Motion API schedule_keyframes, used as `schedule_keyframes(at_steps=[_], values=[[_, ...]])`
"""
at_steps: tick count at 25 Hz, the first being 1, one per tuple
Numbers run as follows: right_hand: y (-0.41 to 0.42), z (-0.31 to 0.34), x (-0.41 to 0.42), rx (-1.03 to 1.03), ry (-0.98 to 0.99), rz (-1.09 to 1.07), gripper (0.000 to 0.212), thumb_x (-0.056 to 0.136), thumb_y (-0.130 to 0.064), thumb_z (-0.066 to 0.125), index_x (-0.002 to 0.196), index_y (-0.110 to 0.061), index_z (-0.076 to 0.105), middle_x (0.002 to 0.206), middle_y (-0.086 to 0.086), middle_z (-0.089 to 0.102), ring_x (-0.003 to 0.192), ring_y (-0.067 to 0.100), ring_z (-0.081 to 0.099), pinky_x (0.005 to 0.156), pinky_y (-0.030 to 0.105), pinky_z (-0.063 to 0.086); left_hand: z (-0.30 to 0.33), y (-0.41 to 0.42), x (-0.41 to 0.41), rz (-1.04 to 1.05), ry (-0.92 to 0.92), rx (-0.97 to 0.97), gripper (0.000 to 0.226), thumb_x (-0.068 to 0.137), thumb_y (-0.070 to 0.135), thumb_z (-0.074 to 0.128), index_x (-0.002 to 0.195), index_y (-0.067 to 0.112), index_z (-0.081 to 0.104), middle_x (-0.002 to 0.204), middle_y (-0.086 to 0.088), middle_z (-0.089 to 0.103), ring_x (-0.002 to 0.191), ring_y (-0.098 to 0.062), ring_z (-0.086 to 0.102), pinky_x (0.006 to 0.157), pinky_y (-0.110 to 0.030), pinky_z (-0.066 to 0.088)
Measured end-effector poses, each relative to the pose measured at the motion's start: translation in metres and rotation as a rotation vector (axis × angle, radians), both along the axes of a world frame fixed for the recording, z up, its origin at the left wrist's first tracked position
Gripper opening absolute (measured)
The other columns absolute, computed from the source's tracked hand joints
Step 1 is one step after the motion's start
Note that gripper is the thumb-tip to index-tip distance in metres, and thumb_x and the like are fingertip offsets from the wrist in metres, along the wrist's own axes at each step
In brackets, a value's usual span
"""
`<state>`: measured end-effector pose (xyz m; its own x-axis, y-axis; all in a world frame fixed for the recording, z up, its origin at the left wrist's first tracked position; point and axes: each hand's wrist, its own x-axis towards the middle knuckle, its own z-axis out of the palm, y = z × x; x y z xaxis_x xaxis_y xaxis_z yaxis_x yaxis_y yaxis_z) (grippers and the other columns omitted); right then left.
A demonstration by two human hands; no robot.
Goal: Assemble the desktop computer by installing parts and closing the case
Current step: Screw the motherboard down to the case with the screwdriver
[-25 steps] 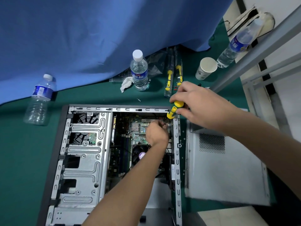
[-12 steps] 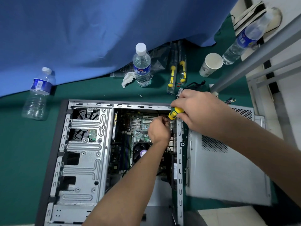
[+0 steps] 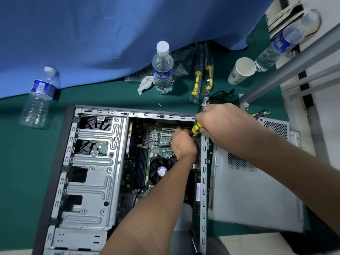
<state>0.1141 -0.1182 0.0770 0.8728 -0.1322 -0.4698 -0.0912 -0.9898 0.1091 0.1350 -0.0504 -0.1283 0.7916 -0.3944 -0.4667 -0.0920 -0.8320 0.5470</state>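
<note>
Across the lower left and middle of the frame lies your open computer case [image 3: 88, 181] on the green table [image 3: 16, 162], its drive cage at left and the motherboard [image 3: 147, 150] exposed in the middle. To its right, flat on the table, rests the detached grey side panel [image 3: 257, 190], so closing is not yet done.

Over the last second the view has slid down and closer, and both your hands have settled lower into the upper right corner of the case. Your right hand [image 3: 226, 126], which sat higher above the rim a second ago, now has its fingers curled round the yellow screwdriver [image 3: 196, 128], the tip angled down and left toward the rear edge. Your left hand [image 3: 184, 144] has its fingers curled at that same spot, just beside the screwdriver tip; whether it pinches a screw or steadies a part there is hidden by the hand itself.

Judging by this, you are driving or seating a fastener at the rear of the board area; the installing stage seems to be in hand, with the panel left for later.

Higher in the frame, an upright water bottle [image 3: 162, 69] stands near a crumpled tissue [image 3: 145, 84]; another bottle [image 3: 39, 100] lies at the left. Two bagged screwdrivers [image 3: 202, 78] and a paper cup [image 3: 241, 70] sit at upper right. A loose screw [image 3: 159, 104] lies on the table just above the case rim; keep it in mind.
</note>
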Motion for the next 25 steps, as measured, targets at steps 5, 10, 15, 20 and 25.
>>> schedule_keyframes(at_steps=[5, 10, 15, 20, 25], values=[[-0.002, -0.008, 0.004, -0.004, 0.007, -0.025, 0.012, 0.092, -0.007, 0.058, 0.097, -0.017, 0.062, 0.093, 0.000, 0.058, 0.084, 0.020, 0.063, 0.063, 0.027, 0.041, -0.006, -0.003, -0.002, 0.033, -0.004, 0.007, 0.017, 0.093, 0.006, 0.052, 0.104, 0.007, 0.065, 0.105, -0.009, 0.057, 0.096, -0.029, 0.057, 0.073, -0.036, 0.041], [-0.006, -0.013, 0.002, 0.042, -0.026, -0.001, 0.016, 0.093, -0.012, 0.058, 0.106, -0.020, 0.061, 0.099, -0.001, 0.058, 0.090, 0.021, 0.063, 0.071, 0.030, 0.049, -0.005, -0.004, -0.004, 0.078, -0.027, 0.084, 0.014, 0.093, 0.007, 0.055, 0.103, 0.005, 0.065, 0.113, -0.007, 0.056, 0.098, -0.026, 0.056, 0.074, -0.034, 0.039], [-0.008, -0.015, 0.008, 0.007, -0.021, 0.016, 0.011, 0.090, -0.008, 0.060, 0.098, -0.016, 0.063, 0.093, 0.003, 0.062, 0.083, 0.023, 0.062, 0.064, 0.031, 0.045, -0.004, -0.002, -0.001, -0.003, -0.039, 0.095, 0.017, 0.093, 0.005, 0.055, 0.105, 0.004, 0.066, 0.120, -0.009, 0.056, 0.094, -0.025, 0.054, 0.075, -0.035, 0.043], [-0.005, -0.015, 0.013, 0.034, -0.012, 0.038, 0.018, 0.084, -0.001, 0.058, 0.096, -0.013, 0.063, 0.091, 0.006, 0.060, 0.082, 0.027, 0.062, 0.061, 0.032, 0.044, 0.003, 0.016, 0.004, -0.159, 0.052, 0.032, 0.017, 0.090, 0.003, 0.060, 0.106, 0.002, 0.067, 0.124, -0.011, 0.051, 0.109, -0.031, 0.055, 0.093, -0.034, 0.043], [0.000, -0.012, 0.008, 0.072, -0.026, 0.048, 0.025, 0.083, 0.004, 0.056, 0.100, -0.014, 0.063, 0.092, 0.003, 0.054, 0.084, 0.026, 0.059, 0.061, 0.034, 0.042, 0.026, 0.029, 0.016, -0.246, 0.204, 0.033, 0.022, 0.090, 0.001, 0.061, 0.107, 0.009, 0.072, 0.116, -0.008, 0.066, 0.106, -0.024, 0.063, 0.094, -0.034, 0.051]])
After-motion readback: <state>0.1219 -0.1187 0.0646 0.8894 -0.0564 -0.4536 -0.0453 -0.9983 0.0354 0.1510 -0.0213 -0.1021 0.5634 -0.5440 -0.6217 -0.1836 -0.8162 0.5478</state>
